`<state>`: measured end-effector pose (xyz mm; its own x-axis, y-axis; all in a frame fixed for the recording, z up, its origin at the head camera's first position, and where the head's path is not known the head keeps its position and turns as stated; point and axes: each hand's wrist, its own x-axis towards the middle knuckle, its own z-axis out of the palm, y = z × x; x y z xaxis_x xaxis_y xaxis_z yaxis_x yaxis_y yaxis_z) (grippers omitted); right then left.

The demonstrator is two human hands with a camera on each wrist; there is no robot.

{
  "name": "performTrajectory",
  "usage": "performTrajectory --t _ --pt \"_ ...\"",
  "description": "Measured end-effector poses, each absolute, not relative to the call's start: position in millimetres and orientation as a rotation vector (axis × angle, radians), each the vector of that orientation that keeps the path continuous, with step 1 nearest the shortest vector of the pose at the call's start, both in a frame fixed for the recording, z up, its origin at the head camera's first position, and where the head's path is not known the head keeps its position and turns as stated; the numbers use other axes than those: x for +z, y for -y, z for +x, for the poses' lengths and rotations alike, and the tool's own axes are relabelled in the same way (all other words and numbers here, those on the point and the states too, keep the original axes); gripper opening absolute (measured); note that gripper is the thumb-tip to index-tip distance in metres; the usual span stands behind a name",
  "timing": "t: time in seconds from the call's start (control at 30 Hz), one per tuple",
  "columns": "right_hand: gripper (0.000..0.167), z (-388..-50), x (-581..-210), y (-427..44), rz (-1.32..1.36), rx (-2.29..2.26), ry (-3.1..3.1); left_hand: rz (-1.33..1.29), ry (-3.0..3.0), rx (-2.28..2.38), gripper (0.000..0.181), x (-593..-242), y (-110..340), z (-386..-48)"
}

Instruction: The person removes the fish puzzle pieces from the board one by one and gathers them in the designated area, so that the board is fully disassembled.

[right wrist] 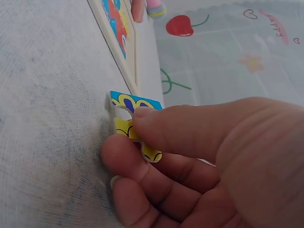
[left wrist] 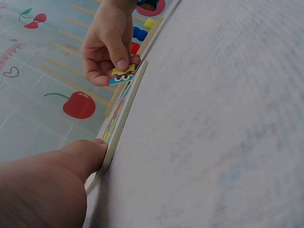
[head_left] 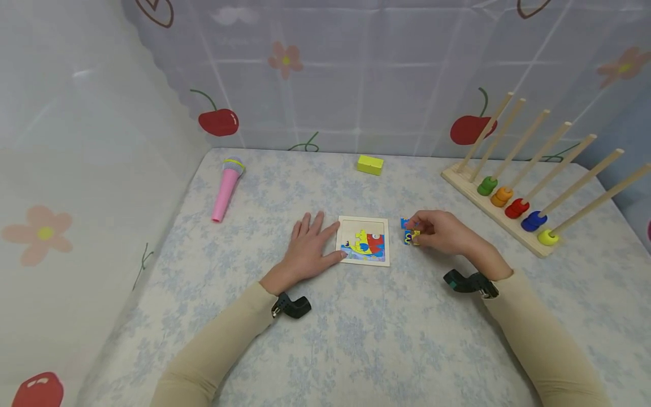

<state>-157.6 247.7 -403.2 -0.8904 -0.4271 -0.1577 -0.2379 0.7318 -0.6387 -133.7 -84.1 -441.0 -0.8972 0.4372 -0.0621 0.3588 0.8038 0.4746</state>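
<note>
A square wooden jigsaw tray [head_left: 363,264], partly filled with a red, yellow and blue picture, lies mid-table. My left hand [head_left: 307,254] is spread flat at its left side, with the thumb and a finger touching the rim. To the right of the tray, my right hand [head_left: 441,232] pinches a yellow and blue jigsaw piece [right wrist: 124,127] between thumb and finger. The right wrist view shows this piece close up, partly covered by the thumb. Another blue piece [head_left: 404,223] shows just beyond it in the head view, partly hidden by the fingers.
A pink toy microphone [head_left: 225,193] lies at the back left. Near the back edge sits a yellow block [head_left: 370,165]. On the right stands a wooden peg rack [head_left: 500,212] with tall slanting rods and coloured beads. A patterned curtain [head_left: 330,79] hangs behind the table.
</note>
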Motion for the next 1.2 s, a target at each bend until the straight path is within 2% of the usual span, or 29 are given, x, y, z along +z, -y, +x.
performTrajectory --t 1.2 --pt "0.017 -151.8 -410.5 -242.2 -0.534 -0.821 -2.796 0.622 -2.827 0.675 0.074 -444.1 84.0 -134.7"
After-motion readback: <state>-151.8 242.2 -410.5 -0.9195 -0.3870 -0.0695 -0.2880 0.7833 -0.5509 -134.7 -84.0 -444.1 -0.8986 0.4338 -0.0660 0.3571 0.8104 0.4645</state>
